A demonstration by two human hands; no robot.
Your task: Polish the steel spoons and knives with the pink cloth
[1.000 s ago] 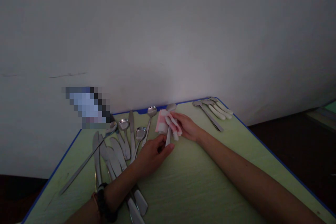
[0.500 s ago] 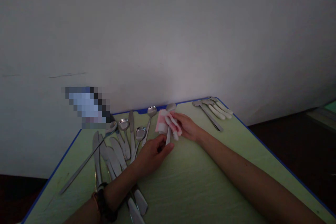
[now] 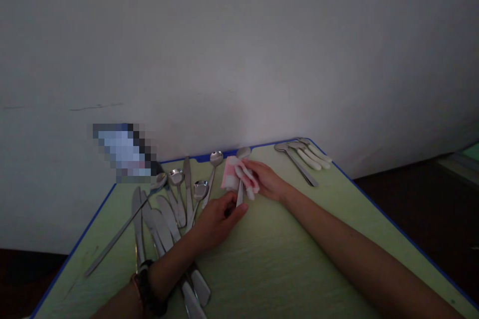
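Between my hands is a metal spoon (image 3: 240,198), its bowl pointing toward the wall. My left hand (image 3: 219,222) is closed on the lower end of its handle. A pink and white cloth (image 3: 230,172) is folded around the middle of the spoon, and my right hand (image 3: 264,178) pinches it from the right side. Part of the spoon is hidden under the cloth. Just left of my hands lie several spoons, among them a round-bowled spoon (image 3: 216,159) and a square-bowled spoon (image 3: 201,189).
Several table knives (image 3: 160,229) lie beneath and beside my left forearm, with a long-handled spoon (image 3: 119,237) farther left. At the back right are several white-handled utensils (image 3: 314,159) and a metal spoon (image 3: 299,167). A pixelated device (image 3: 123,152) leans by the wall. The green table (image 3: 284,269) has a blue edge.
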